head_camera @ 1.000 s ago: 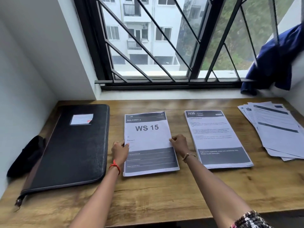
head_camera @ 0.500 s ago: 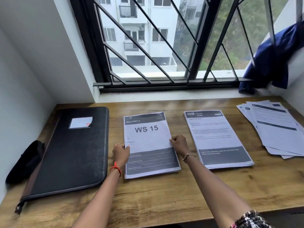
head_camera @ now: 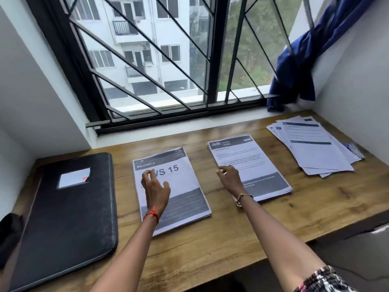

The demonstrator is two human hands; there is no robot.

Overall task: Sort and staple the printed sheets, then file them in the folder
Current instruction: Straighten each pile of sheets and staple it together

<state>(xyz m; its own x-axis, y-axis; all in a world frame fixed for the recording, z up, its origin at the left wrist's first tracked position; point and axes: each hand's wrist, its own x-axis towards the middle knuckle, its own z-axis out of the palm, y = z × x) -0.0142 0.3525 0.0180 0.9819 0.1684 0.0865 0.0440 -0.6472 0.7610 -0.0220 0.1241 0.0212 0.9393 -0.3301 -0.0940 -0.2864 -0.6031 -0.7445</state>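
A stack of printed sheets titled "WS 15" point(head_camera: 179, 186) lies in the middle of the wooden desk point(head_camera: 231, 239). My left hand point(head_camera: 155, 186) hovers over it with fingers spread and relaxed, holding nothing. A second stack headed "2639" point(head_camera: 256, 161) lies to its right; my right hand point(head_camera: 230, 179) is over its left edge, fingers loosely curled, holding nothing. A fanned pile of loose sheets point(head_camera: 311, 146) sits at the far right. The black zipped folder point(head_camera: 67, 218) lies closed on the left.
A barred window runs along the back of the desk. Blue cloth point(head_camera: 299, 66) hangs at the right of the sill. A dark object point(head_camera: 9, 232) sits at the left edge beside the folder. White walls close both sides.
Both hands left the edges of the "WS 15" stack. The left hand rose over its top; the right hand moved right to the "2639" stack. The camera shifted left.
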